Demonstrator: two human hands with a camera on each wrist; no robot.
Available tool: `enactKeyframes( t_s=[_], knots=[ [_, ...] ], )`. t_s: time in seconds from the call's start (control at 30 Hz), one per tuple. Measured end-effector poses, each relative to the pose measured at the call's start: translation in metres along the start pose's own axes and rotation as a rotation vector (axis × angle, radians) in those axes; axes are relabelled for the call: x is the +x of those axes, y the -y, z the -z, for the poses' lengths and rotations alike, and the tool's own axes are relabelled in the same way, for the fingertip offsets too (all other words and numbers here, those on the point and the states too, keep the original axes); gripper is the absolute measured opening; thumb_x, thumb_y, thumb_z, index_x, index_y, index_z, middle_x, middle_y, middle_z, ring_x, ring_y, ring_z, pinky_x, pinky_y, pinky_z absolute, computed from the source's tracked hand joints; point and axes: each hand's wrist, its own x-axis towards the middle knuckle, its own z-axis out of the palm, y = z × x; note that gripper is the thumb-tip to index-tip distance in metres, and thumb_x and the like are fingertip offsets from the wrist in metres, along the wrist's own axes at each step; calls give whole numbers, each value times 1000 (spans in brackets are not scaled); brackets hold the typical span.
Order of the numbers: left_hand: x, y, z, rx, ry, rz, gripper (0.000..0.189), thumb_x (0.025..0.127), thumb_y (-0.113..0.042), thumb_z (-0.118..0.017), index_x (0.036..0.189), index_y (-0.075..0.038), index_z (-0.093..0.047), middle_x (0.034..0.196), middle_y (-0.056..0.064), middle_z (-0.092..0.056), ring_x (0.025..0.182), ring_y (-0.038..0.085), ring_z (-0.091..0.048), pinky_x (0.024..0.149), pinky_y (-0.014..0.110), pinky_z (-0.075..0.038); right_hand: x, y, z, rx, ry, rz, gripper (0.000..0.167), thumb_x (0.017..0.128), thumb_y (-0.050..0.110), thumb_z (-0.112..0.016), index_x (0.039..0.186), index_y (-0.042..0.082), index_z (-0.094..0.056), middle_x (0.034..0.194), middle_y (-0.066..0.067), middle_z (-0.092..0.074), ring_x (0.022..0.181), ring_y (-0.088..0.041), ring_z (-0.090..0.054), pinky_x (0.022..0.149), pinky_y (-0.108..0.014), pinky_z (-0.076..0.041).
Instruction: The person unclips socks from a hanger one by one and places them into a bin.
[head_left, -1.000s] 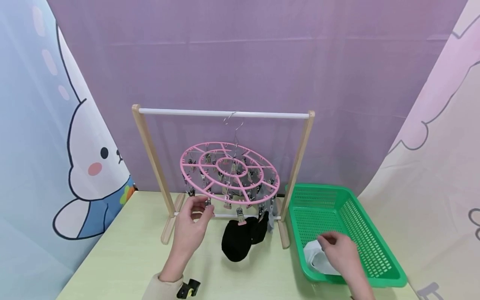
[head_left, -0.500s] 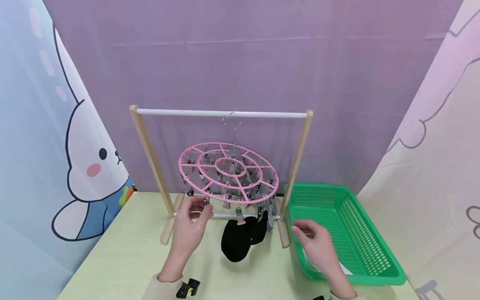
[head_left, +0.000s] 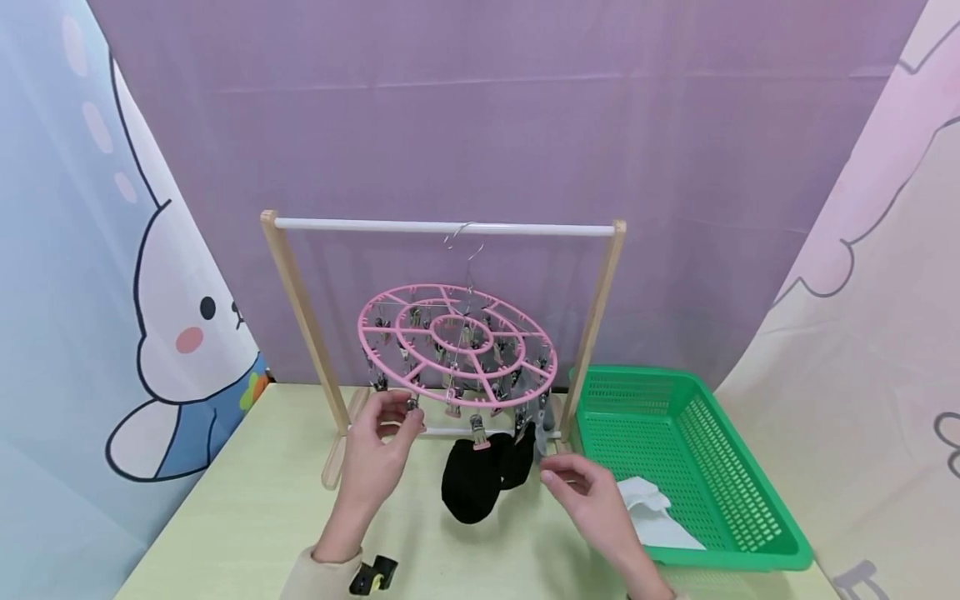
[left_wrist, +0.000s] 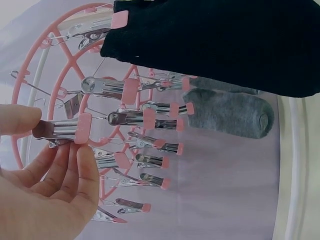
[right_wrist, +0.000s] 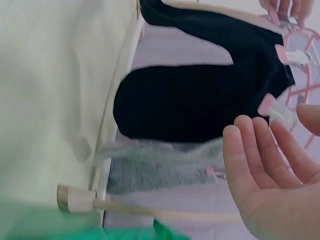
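A round pink clip hanger hangs by a metal hook, with metal clips below its rings. At its near left rim my left hand pinches a metal clip with pink tips, thumb on one side and fingers on the other. Black socks dangle from clips at the near right side. Behind them hang grey socks. My right hand is just right of the black socks, fingers loosely bent and holding nothing. In the right wrist view its fingers overlap the lower clipped end of the black sock.
A wooden rack with a white bar carries the hanger. Right of it stands a green basket with a white cloth piece inside. A purple curtain closes off the back of the pale table.
My right hand has moved left from over the basket to beside the black socks, leaving the white cloth piece in the basket. My left hand stays on its clip.
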Motion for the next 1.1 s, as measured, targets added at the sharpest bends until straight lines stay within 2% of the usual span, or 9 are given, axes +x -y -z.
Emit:
enactKeyframes(
  t_s=[0.23, 0.33, 0.43, 0.6, 0.7, 0.87, 1.1],
  knots=[
    [-1, 0, -1, 31, -13, -64, 26, 94, -7, -72, 118, -3, -65, 99, 6, -66, 90, 16, -62, 79, 24, -53, 3, 10, -13, 44, 30, 44, 23, 92, 8, -75, 114, 1, -72, 110, -10, -72, 98, -16, -69, 86, -25, -57],
    [-2, -1, -3, 46, -5, -77, 25, 93, -7, -72, 118, -4, -66, 98, 5, -66, 90, 16, -63, 78, 25, -54, 5, 12, -15, 36, 16, 143, 23, 91, 6, -75, 114, 3, -73, 111, -8, -72, 99, -16, -69, 87, -26, -57],
    [-2, -2, -5, 58, 13, -80, 25, 94, -8, -72, 118, -6, -67, 97, 4, -66, 90, 16, -63, 78, 27, -55, 7, 14, -17, -6, -3, 287, 23, 90, 3, -75, 114, 2, -73, 110, -7, -72, 99, -19, -69, 88, -24, -56],
    [-3, -3, -5, 64, 27, -88, 25, 94, -7, -72, 118, -6, -67, 97, 3, -65, 90, 17, -64, 79, 28, -55, 11, 21, -22, -158, -63, 527, 27, 88, 0, -77, 114, 3, -73, 114, -3, -71, 101, -21, -68, 90, -23, -54],
    [-3, -3, -5, 58, 28, -88, 25, 93, -6, -73, 118, -6, -67, 97, 3, -66, 90, 17, -65, 78, 28, -55, 14, 26, -26, -233, -86, 596, 30, 87, 1, -78, 116, 6, -73, 118, 0, -70, 105, -20, -67, 92, -25, -54],
    [-3, -1, -5, 63, 32, -80, 24, 94, -7, -73, 117, -6, -67, 98, 3, -65, 90, 17, -64, 78, 28, -55, 21, 33, -28, -239, -65, 602, 33, 87, 1, -77, 119, 8, -73, 120, 0, -71, 109, -22, -67, 94, -30, -53],
    [-3, 0, -3, 85, 35, -76, 24, 94, -7, -72, 117, -5, -67, 98, 3, -65, 91, 16, -64, 78, 28, -55, 27, 35, -31, -282, 27, 506, 32, 90, 7, -76, 121, 5, -71, 122, -1, -70, 114, -24, -66, 95, -43, -54]
  ],
)
